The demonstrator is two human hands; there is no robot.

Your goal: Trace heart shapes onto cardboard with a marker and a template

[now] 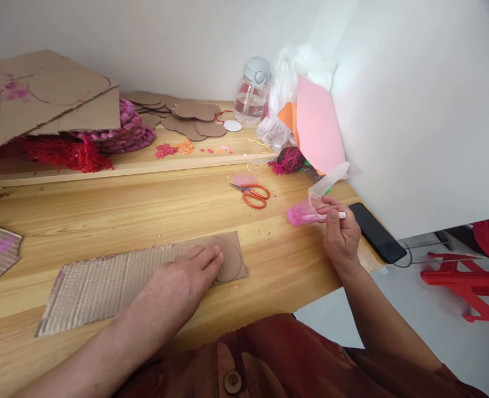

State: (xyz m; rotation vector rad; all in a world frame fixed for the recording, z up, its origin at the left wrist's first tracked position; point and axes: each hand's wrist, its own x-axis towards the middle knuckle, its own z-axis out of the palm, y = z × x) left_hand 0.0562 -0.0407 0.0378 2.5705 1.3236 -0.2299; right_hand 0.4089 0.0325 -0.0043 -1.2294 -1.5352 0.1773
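A long brown corrugated-cardboard strip (115, 282) lay from lower left to centre, its long axis rising slightly rightward; the left hand (192, 270), nearer, rested flat on it, partly hiding a drawn circle (232, 260). Right of centre, a blurred pink translucent object (297, 214) obscured the tip of a slim white stick (341, 215) pinched in the right hand (341, 236), well apart.

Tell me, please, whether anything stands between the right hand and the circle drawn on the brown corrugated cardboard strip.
A translucent pink object is beside the right hand, on the side toward the brown corrugated cardboard strip; beyond it, light wooden tabletop shows. At the strip, the left hand covers part of the drawn circle.
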